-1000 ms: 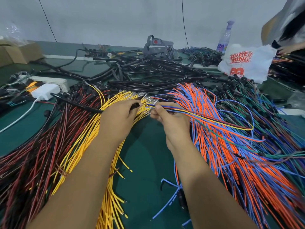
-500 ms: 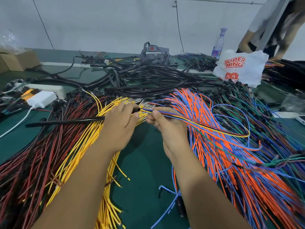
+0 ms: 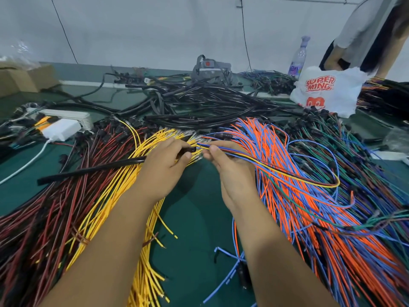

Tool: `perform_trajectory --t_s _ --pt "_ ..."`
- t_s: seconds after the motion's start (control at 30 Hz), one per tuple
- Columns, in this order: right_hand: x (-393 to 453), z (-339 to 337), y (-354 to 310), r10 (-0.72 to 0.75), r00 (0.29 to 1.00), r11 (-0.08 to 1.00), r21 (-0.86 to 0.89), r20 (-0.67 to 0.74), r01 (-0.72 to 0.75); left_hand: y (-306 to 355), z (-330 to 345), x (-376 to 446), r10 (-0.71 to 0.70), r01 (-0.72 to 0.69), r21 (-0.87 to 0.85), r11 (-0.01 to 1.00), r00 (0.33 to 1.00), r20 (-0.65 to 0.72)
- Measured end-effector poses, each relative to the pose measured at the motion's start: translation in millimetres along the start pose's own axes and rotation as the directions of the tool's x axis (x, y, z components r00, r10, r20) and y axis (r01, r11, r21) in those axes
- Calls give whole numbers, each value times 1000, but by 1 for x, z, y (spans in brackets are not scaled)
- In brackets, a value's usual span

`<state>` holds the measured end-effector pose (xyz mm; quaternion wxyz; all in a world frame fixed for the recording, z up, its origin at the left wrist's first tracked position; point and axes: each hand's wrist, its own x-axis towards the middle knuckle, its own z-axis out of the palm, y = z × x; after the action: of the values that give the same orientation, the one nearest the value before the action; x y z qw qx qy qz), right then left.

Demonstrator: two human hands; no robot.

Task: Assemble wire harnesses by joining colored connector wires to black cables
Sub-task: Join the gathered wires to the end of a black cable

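Observation:
My left hand [image 3: 163, 165] grips a straight black cable [image 3: 88, 170] that runs out to the left across the table; its end pokes out between thumb and fingers. My right hand [image 3: 230, 167] pinches a small bunch of colored connector wires [image 3: 287, 176], yellow, blue, black and green, which loop off to the right. The wire tips meet the cable's end between the two hands. Beneath lie a yellow wire bundle [image 3: 115, 196], a red and black bundle [image 3: 44, 218] and an orange and blue bundle [image 3: 321, 218].
A heap of black cables [image 3: 199, 107] fills the table's back. A white power strip and charger [image 3: 64, 127] sit at left, cardboard boxes [image 3: 24, 78] beyond. A white plastic bag [image 3: 327, 89], a bottle [image 3: 297, 60] and another person [image 3: 365, 34] are at back right.
The black cable's far end has swung down toward me and now lies lower across the red wires. Both hands stay together at the joint. The view has tilted up.

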<state>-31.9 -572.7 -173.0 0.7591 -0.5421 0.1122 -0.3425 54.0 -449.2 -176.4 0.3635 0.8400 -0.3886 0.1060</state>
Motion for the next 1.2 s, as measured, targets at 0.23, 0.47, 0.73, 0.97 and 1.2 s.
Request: perform_trajectory --t_s 0.23,0.47,0.73,0.97,1.2 --pt "2 1 2 18 1000 998 62 9 -19 -1 2 2 32 -31 14 999 996 -82" --pt "3 4 4 112 990 953 273 89 -133 6 2 0 -22 6 -214 977 997 -69" --pt "1 5 0 135 989 914 378 54 -146 12 -1 0 -110 98 -445 890 994 -2" --pt "1 4 -4 89 994 920 379 59 -105 11 -4 2 -77 57 -478 876 997 -22" --pt "1 4 -3 84 993 930 351 87 -110 11 -5 1 -70 53 -470 881 997 -19"
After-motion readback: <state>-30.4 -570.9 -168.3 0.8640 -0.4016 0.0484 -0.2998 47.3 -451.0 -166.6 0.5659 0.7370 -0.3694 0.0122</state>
